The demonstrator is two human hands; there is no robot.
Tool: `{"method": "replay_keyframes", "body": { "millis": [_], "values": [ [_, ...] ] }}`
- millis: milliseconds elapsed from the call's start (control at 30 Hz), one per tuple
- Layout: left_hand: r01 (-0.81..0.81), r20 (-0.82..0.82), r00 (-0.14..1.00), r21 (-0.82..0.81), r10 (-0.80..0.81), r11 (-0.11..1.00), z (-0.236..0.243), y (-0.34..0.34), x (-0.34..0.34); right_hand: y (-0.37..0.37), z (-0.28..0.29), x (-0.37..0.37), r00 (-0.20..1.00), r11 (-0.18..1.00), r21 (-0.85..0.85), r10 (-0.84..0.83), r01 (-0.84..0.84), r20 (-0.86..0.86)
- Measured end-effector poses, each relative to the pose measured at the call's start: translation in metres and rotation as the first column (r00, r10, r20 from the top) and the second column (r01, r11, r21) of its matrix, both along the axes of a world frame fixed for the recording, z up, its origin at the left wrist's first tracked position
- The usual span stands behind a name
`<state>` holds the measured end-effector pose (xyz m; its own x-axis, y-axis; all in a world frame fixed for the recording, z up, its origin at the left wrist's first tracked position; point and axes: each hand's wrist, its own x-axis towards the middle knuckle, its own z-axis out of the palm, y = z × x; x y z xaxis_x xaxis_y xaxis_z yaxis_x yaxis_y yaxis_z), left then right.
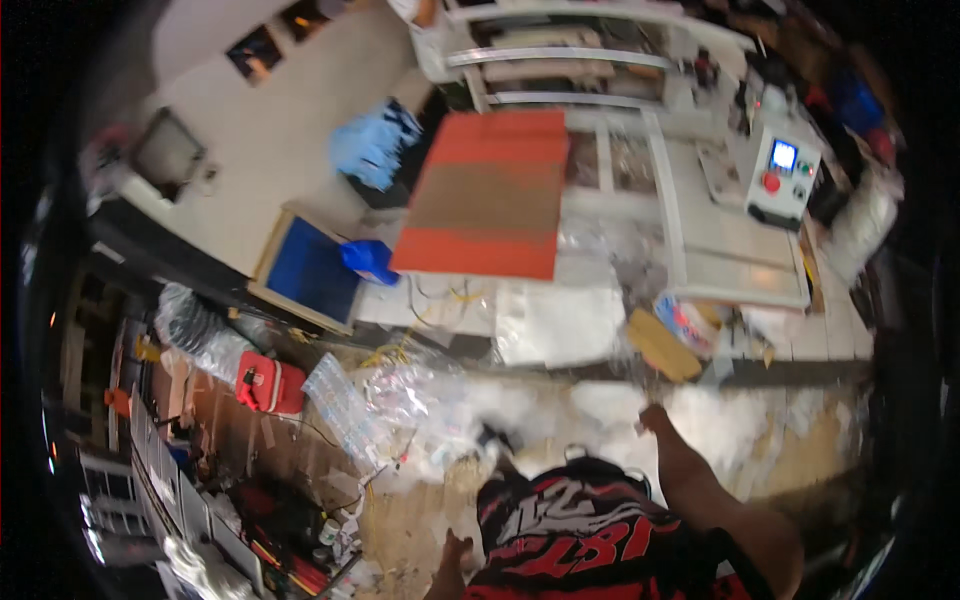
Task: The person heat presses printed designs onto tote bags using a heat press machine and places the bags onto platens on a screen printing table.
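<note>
My right hand [652,420] hangs in front of the table's near edge, fingers curled round something small and pale that I cannot make out. My left hand [457,548] is low beside my body, with its fingers loosely apart and nothing visible in them. Beyond them on the work table lie an orange board with a brownish middle [480,190], a white sheet [555,325], a tan pad [660,345] and a blue-faced framed screen [305,265] beside a blue container [365,260].
A machine control box [785,180] stands at the right. Light-blue cloth [365,150] lies behind the board. Another person's white-clothed body [430,45] is at the far side. A red case [268,380], crumpled plastic [410,400] and scraps are on the floor at left and front.
</note>
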<state>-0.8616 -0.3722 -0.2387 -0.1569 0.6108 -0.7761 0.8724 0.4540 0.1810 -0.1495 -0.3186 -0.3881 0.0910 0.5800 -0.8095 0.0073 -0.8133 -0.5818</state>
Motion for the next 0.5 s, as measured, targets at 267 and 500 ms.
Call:
{"method": "replay_keyframes", "body": {
  "millis": [267, 500],
  "values": [
    [0.281, 0.043, 0.957, 0.110, -0.287, 0.953, -0.002, 0.206, -0.059, 0.119, 0.027, -0.128, 0.702, 0.979, -0.173, 0.049, 0.106, 0.710],
    [-0.034, 0.302, 0.952, -0.039, 0.044, 0.999, 0.017, 0.370, -0.109, 0.250, 0.028, -0.224, 0.512, 0.872, 0.102, -0.372, 0.479, 0.774]
  ]
}}
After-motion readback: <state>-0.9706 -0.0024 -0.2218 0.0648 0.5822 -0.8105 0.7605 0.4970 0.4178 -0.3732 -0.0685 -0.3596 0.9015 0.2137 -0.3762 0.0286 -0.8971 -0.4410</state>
